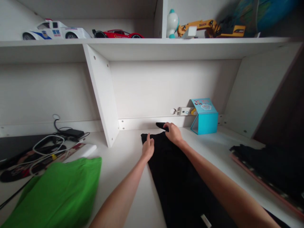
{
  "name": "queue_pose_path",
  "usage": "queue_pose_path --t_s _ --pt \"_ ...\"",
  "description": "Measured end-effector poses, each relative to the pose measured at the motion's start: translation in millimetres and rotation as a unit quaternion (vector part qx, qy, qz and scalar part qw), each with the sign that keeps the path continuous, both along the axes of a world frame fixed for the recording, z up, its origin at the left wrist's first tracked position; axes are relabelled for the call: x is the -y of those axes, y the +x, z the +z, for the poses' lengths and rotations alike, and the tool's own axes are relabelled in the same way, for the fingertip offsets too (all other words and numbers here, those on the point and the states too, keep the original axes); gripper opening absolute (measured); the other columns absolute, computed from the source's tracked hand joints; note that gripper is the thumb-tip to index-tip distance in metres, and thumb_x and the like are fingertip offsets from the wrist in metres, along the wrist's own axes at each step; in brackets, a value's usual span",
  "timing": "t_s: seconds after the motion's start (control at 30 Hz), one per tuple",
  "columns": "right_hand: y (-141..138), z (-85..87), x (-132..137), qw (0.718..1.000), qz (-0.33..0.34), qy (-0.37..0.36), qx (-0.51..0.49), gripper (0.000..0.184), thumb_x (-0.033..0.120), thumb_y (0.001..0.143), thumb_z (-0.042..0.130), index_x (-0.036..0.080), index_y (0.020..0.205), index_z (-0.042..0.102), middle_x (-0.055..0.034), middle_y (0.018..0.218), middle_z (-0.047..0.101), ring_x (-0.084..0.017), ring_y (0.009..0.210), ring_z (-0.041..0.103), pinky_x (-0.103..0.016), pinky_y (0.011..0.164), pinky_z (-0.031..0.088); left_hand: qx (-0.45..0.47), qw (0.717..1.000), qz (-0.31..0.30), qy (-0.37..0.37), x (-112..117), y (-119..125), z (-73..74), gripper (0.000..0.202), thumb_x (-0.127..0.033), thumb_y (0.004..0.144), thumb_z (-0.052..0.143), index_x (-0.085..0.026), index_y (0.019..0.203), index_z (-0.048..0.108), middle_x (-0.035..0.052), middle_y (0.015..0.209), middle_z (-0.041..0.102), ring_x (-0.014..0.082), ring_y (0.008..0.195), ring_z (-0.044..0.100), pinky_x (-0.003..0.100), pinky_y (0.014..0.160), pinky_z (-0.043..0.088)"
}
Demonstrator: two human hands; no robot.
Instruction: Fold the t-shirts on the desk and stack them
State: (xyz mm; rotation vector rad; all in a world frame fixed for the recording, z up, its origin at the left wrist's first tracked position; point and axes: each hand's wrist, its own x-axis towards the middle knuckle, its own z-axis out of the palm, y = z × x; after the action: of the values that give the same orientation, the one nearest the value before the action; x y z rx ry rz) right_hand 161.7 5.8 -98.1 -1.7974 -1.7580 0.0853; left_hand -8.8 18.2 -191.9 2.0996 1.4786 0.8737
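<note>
A long black garment [175, 171] lies on the white desk, stretching from near the back panel toward me. A small white label [205, 220] shows at its near end. My right hand [174, 134] grips the far right edge of the garment, and a dark fold of cloth [161, 125] sticks up to the left of its fingers. At the far left edge, my left hand [148, 148] rests on the cloth, index finger stretched out and the other fingers partly curled. The underside of both hands is hidden.
Green cloth [61, 186] lies at left, near tangled cables [47, 145] and a power adapter [72, 132]. Folded dark clothes [273, 171] are stacked at right. A blue desk calendar [206, 122] stands at the back beside a socket strip [185, 111]. Toys line the shelf [142, 41] above.
</note>
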Motion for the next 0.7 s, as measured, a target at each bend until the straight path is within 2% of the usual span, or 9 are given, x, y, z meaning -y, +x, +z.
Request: queue_pose_path --t_s 0.07,0.1,0.2,0.27,0.33,0.43,0.53,0.63,0.7 --pt "-33.7 -7.6 17.4 0.998 0.054 -0.004 0.014 0.031 0.013 0.078 0.049 0.017 0.109 0.05 -0.0089 0.108 0.054 -0.018 0.095 0.053 -0.03 0.08 0.04 0.085 0.995 0.047 -0.022 -4.5 -4.1 -0.9 0.053 -0.038 0.093 0.017 -0.018 0.141 0.008 0.0074 0.123 0.054 0.02 0.118 0.044 0.035 0.098 0.032" --pt "-46.2 -11.1 28.0 0.996 0.087 -0.014 0.022 0.035 0.016 0.076 0.052 0.017 0.111 0.049 -0.0091 0.108 0.054 -0.018 0.093 0.054 -0.029 0.079 0.041 0.111 0.992 0.062 -0.026 -6.0 -6.1 -1.0 0.052 -0.038 0.093 0.016 -0.018 0.141 0.008 0.0075 0.124 0.053 0.0197 0.117 0.045 0.034 0.096 0.034" --pt "-54.3 -14.2 65.7 0.979 0.189 -0.054 0.049 0.046 0.027 0.069 0.062 0.019 0.113 0.05 -0.0073 0.108 0.056 -0.018 0.091 0.056 -0.027 0.078 0.042 0.125 0.989 0.075 -0.002 -6.1 -10.2 0.2 0.052 -0.041 0.092 0.02 -0.02 0.14 0.013 0.0063 0.138 0.036 0.0207 0.123 0.038 0.034 0.099 0.033" --pt "-30.8 -11.4 95.4 0.968 0.231 -0.074 0.064 0.044 0.032 0.071 0.061 0.02 0.112 0.052 -0.0066 0.109 0.057 -0.019 0.095 0.055 -0.028 0.081 0.041 0.119 0.991 0.064 0.013 -4.2 -11.0 1.9 0.052 -0.041 0.091 0.023 -0.021 0.139 0.016 0.0049 0.141 0.03 0.0209 0.124 0.036 0.034 0.1 0.032" --pt "11.6 -10.7 128.0 0.966 0.228 -0.101 0.073 0.043 0.037 0.074 0.056 0.019 0.113 0.053 -0.0081 0.112 0.057 -0.022 0.099 0.054 -0.032 0.086 0.04 0.109 0.993 0.05 0.015 -3.1 -10.6 3.2 0.049 -0.04 0.091 0.026 -0.024 0.137 0.023 0.0029 0.139 0.035 0.0202 0.122 0.039 0.034 0.099 0.033" --pt "86.2 -24.3 178.6 0.973 0.136 -0.174 0.065 0.05 0.048 0.072 0.055 0.021 0.114 0.053 -0.0095 0.113 0.058 -0.025 0.096 0.056 -0.037 0.085 0.04 0.088 0.995 0.036 0.027 -4.8 -9.2 2.8 0.039 -0.035 0.09 0.031 -0.027 0.126 0.04 -0.0007 0.13 0.047 0.0186 0.119 0.043 0.032 0.098 0.035" --pt "140.6 -50.6 220.4 0.972 0.085 -0.209 0.06 0.039 0.046 0.071 0.056 0.024 0.104 0.057 -0.0052 0.089 0.064 -0.022 0.081 0.058 -0.033 0.074 0.044 0.089 0.995 0.039 0.032 -9.0 -7.5 0.1 0.032 -0.031 0.089 0.035 -0.024 0.113 0.055 0.0007 0.12 0.056 0.0191 0.113 0.049 0.032 0.096 0.037" --pt "159.8 -67.6 243.8 0.977 0.063 -0.187 0.076 0.018 0.039 0.073 0.053 0.024 0.083 0.058 -0.0025 0.075 0.061 -0.019 0.07 0.058 -0.029 0.065 0.044 0.099 0.994 0.045 0.03 -12.2 -5.8 -1.5 0.029 -0.027 0.086 0.04 -0.022 0.108 0.058 0.0016 0.117 0.058 0.0195 0.111 0.05 0.032 0.096 0.037" --pt "155.9 -66.8 252.7 0.985 0.051 -0.14 0.088 0.011 0.035 0.074 0.052 0.024 0.075 0.054 -0.0018 0.072 0.06 -0.018 0.068 0.058 -0.028 0.063 0.043 0.104 0.993 0.046 0.031 -14.0 -5.1 -0.2 0.029 -0.025 0.085 0.042 -0.022 0.108 0.058 0.0016 0.118 0.058 0.0187 0.111 0.05 0.03 0.097 0.036"
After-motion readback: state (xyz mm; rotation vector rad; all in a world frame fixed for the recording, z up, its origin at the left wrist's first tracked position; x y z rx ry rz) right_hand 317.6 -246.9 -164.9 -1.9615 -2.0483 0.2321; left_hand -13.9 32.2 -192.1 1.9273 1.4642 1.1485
